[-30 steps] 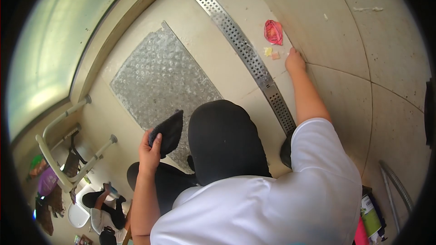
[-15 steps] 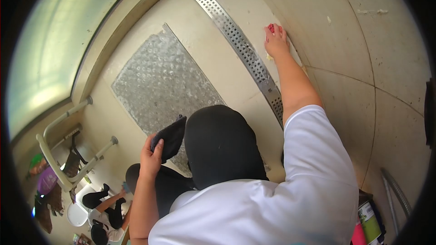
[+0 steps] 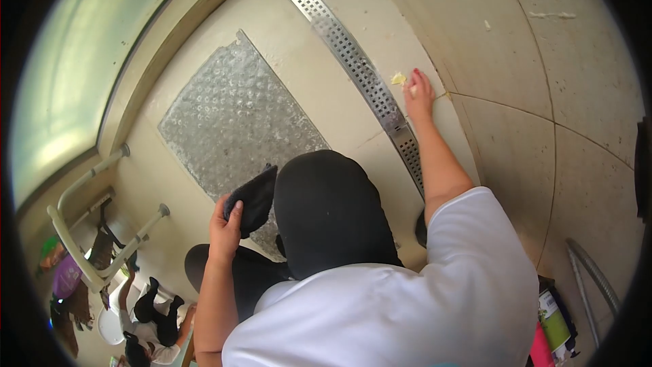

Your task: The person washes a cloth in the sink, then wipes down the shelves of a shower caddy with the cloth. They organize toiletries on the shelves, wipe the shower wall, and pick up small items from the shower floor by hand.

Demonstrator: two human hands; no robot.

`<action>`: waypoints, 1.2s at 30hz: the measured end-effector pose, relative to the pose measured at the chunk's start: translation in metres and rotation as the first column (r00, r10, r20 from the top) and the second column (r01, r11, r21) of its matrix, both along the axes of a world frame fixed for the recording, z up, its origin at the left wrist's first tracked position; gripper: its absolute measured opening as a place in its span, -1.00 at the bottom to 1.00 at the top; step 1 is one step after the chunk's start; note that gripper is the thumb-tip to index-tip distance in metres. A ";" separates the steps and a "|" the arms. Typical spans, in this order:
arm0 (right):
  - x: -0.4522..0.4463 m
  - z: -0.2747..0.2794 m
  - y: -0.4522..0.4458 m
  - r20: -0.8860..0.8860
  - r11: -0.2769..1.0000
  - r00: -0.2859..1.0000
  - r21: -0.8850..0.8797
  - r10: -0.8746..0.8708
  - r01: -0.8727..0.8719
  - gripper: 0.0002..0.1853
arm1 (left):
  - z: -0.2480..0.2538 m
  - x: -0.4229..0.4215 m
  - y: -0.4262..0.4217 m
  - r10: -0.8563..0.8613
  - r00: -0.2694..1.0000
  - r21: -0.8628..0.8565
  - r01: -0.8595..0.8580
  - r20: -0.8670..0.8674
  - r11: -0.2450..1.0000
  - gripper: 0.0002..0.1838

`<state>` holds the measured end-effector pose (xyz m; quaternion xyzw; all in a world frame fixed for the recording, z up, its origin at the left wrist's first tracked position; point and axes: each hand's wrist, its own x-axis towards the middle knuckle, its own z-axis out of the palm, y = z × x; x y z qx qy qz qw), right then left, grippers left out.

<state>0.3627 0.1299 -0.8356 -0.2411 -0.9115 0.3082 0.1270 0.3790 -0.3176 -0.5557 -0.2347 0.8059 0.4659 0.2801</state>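
My left hand (image 3: 227, 228) grips a folded black cloth (image 3: 255, 200) beside my bent knee, above the near edge of a grey bubble-textured mat (image 3: 238, 109). My right hand (image 3: 420, 98) reaches down to the floor between the slotted metal drain (image 3: 339, 41) and the tiled wall. Its fingers are bent together, with a touch of red at the tips; what they hold, if anything, is too small to make out. Just left of those fingertips lies a small pale-yellow scrap (image 3: 399, 78) on the floor.
A frosted glass panel (image 3: 88, 54) stands on a raised ledge at the left. Below it is a white-framed stool (image 3: 95, 211). Bottles (image 3: 553, 319) and a metal hose (image 3: 594, 278) are at the lower right. Another person (image 3: 153, 333) crouches at the lower left.
My right hand has drawn back toward me along the wall edge, uncovering the yellow scrap. Red shows less at its fingers. My left hand keeps the cloth in about the same place.
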 end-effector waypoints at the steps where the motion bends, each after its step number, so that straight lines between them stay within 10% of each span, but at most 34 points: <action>1: -0.005 0.008 -0.022 0.008 0.985 0.999 0.164 0.048 -0.049 -0.56 | -0.001 0.001 0.000 0.005 1.000 -0.006 -0.005 0.010 1.000 -0.76; 5: -0.030 0.022 -0.067 0.132 0.971 0.991 0.235 0.005 -0.036 -0.58 | 0.004 -0.002 0.003 -0.064 0.995 -0.079 0.070 0.077 0.994 -0.75; 14: -0.046 0.033 -0.058 0.284 0.844 0.833 0.120 0.475 -0.522 -0.68 | -0.007 0.010 -0.009 -0.098 0.995 -0.071 0.097 -0.008 0.993 -0.72; 17: -0.060 0.043 -0.063 0.246 0.934 0.904 -0.013 0.348 -0.356 -0.73 | -0.008 0.012 -0.011 -0.078 0.997 -0.054 0.079 0.022 0.995 -0.72; 18: -0.067 0.043 -0.064 0.212 0.893 0.932 -0.407 0.295 -0.190 -0.73 | -0.007 0.013 -0.011 -0.050 0.998 -0.038 0.051 0.030 0.998 -0.72; 20: -0.080 0.043 -0.069 0.229 0.331 0.959 -0.929 0.166 0.164 -0.71 | -0.005 0.013 -0.014 -0.018 1.000 -0.030 0.019 0.020 0.999 -0.72; 23: -0.086 0.062 -0.082 0.118 -0.149 0.983 -0.979 0.139 0.138 -0.67 | -0.004 0.011 -0.014 -0.023 1.000 -0.047 0.022 -0.017 0.999 -0.72; 26: -0.088 0.069 -0.090 0.065 -0.321 0.988 -0.941 0.141 0.107 -0.53 | -0.004 0.012 -0.016 -0.028 1.000 -0.061 0.028 -0.007 0.998 -0.73; 36: -0.082 0.086 -0.101 -0.056 -0.140 0.995 -0.989 0.084 -0.044 -0.36 | -0.003 0.016 -0.014 -0.038 0.999 -0.060 0.039 0.018 0.997 -0.76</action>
